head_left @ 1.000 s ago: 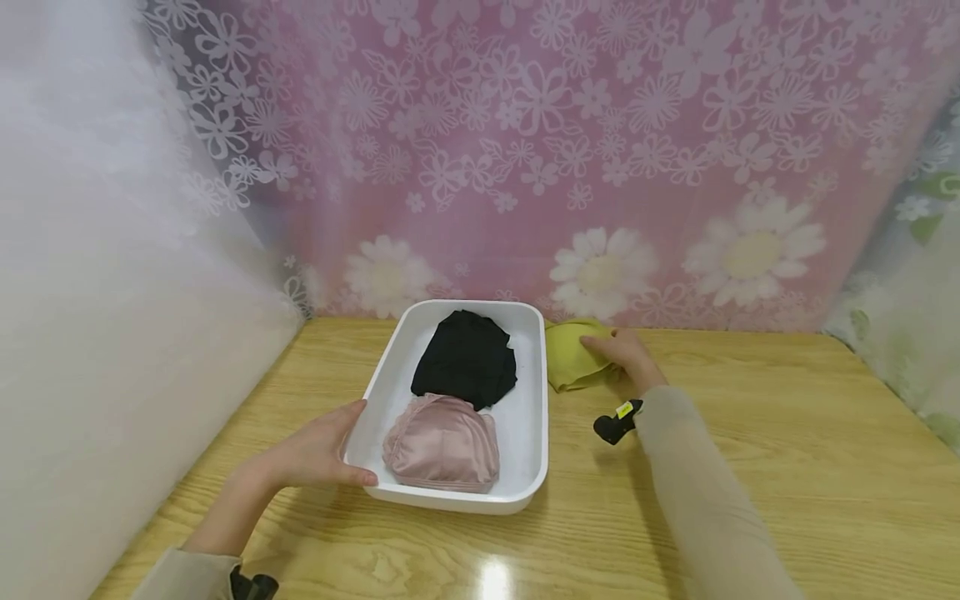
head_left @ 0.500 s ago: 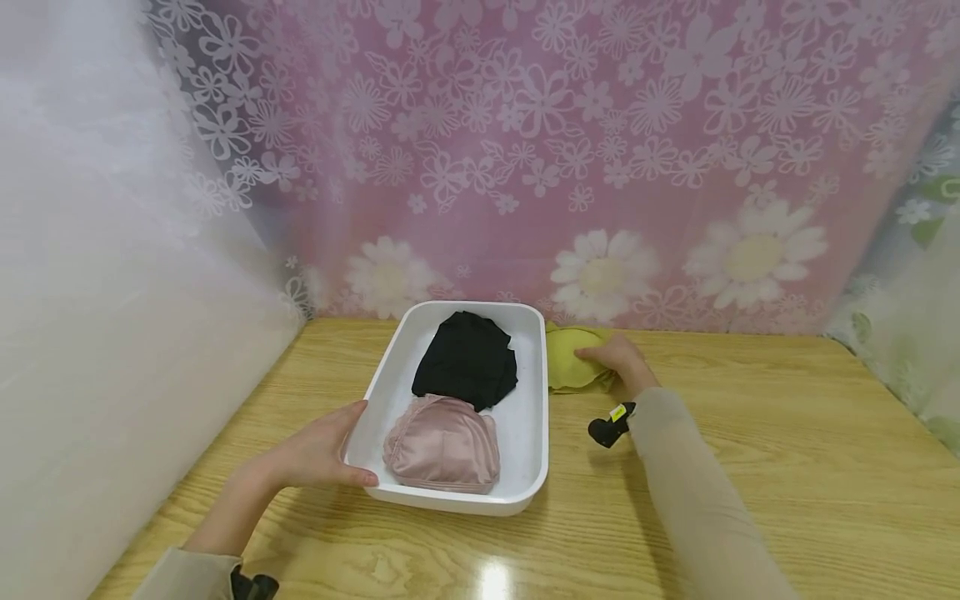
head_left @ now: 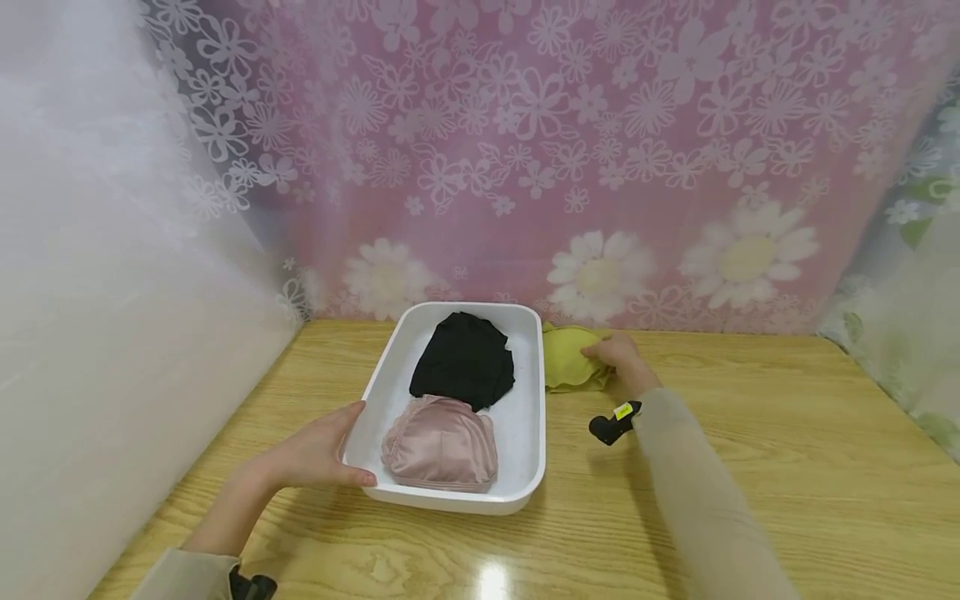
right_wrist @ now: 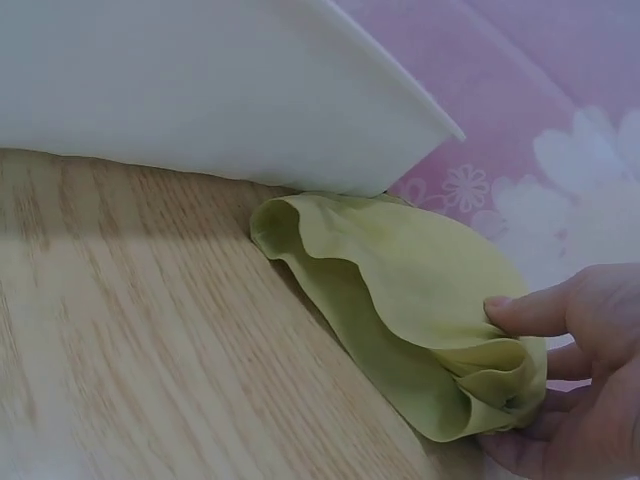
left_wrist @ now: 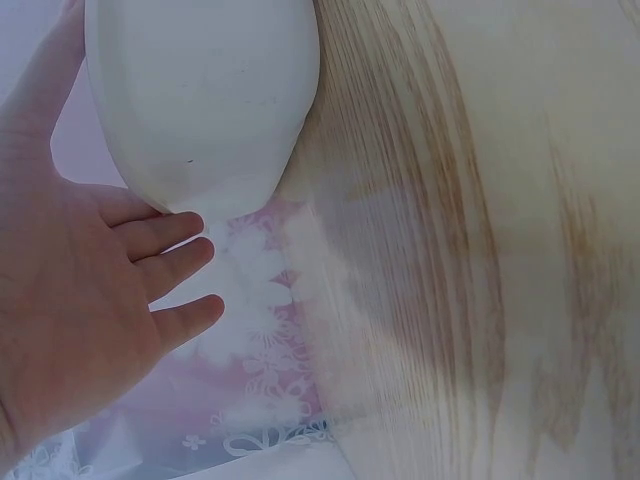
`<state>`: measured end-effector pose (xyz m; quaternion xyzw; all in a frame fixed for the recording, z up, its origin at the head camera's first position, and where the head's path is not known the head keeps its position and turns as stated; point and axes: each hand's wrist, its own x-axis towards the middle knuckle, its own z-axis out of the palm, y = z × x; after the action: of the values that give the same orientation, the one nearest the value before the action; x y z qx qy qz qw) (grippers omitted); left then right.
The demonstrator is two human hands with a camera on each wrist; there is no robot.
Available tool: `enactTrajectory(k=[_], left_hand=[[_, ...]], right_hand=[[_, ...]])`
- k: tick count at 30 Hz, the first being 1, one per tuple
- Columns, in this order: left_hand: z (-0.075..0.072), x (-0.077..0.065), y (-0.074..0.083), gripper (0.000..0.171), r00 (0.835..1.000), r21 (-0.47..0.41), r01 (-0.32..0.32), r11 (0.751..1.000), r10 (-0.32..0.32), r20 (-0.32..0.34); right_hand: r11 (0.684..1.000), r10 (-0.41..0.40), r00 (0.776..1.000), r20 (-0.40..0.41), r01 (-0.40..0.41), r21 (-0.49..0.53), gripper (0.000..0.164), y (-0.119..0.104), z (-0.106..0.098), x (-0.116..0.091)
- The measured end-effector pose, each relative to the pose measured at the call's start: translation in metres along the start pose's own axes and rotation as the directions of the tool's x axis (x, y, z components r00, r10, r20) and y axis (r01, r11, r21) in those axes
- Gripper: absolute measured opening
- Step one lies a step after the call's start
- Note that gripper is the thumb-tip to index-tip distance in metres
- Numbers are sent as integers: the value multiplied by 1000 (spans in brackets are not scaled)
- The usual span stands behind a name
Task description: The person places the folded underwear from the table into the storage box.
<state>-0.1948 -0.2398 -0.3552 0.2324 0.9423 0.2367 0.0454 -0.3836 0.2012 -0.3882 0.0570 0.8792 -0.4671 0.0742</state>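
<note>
A folded yellow-green bra (head_left: pixel 570 358) lies against the right side of a white plastic tray (head_left: pixel 531 492). My right hand (head_left: pixel 621 357) pinches the bra's right end, with the thumb on top and the other fingers at and below its folds. In the right wrist view, the layers of the bra (right_wrist: pixel 400 270) open out towards the table beside the tray wall. At the tray's near left corner rests my left hand (head_left: pixel 322 446), thumb along the near side and fairly straight fingers along the left side. Inside the tray, a pink satin bra (head_left: pixel 442 446) sits in front of a folded black garment (head_left: pixel 465 362).
The tray stands on a wood-grain table (head_left: pixel 750 433). Behind the table hangs a pink flowered curtain (head_left: pixel 487 167), close to the tray's far end. A white sheet (head_left: pixel 135 292) walls off the left side, and a flowered sheet (head_left: pixel 900 333) the right.
My right hand has shifted slightly around the yellow-green bra, whose near edge now lies a little differently. My left hand and the tray keep their places.
</note>
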Motion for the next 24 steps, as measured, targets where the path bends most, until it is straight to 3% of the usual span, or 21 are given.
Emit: enactTrajectory(k=[8, 15, 24], left_hand=[[0, 0, -1, 107, 1000, 18, 4, 1000, -4, 0], [0, 0, 1, 108, 1000, 22, 9, 1000, -9, 1], [0, 0, 0, 107, 1000, 21, -7, 1000, 7, -5]], right_hand=[[998, 36, 999, -18, -35, 55, 26, 2, -7, -4], [986, 55, 998, 40, -61, 154, 52, 9, -8, -5], [951, -56, 998, 42, 40, 308, 50, 15, -21, -12]])
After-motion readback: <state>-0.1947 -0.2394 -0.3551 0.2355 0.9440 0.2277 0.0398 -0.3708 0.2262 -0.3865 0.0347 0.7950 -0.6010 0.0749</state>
